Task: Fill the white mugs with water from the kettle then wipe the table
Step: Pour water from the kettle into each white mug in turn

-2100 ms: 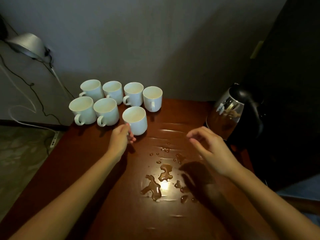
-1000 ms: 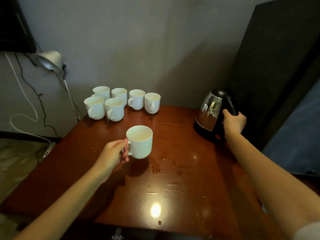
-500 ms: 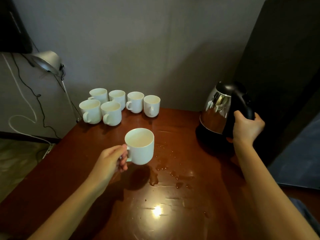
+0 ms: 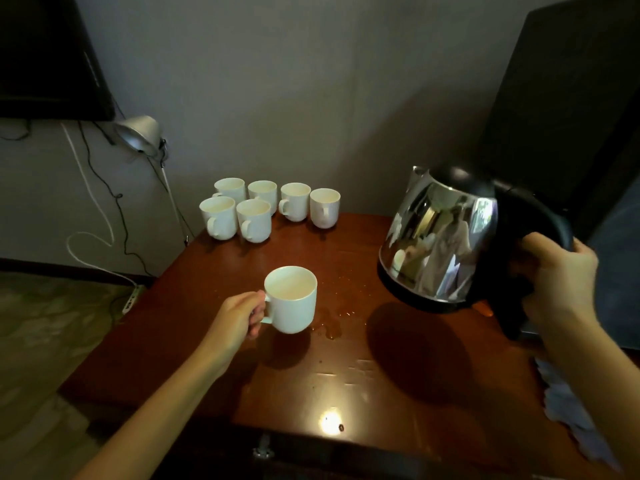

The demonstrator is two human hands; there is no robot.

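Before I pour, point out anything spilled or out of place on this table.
Water puddles and drops lie on the table beside the held mug, toward the kettle. The six mugs at the back stand upright.

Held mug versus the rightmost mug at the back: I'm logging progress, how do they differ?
The held mug hangs above the table, its handle gripped by the left hand; the rightmost back mug stands on the table untouched. The held mug's handle points left; the back mug's faces the camera. Both are white and upright.

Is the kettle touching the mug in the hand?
Apart. The head view shows bare table between the kettle and the held mug.
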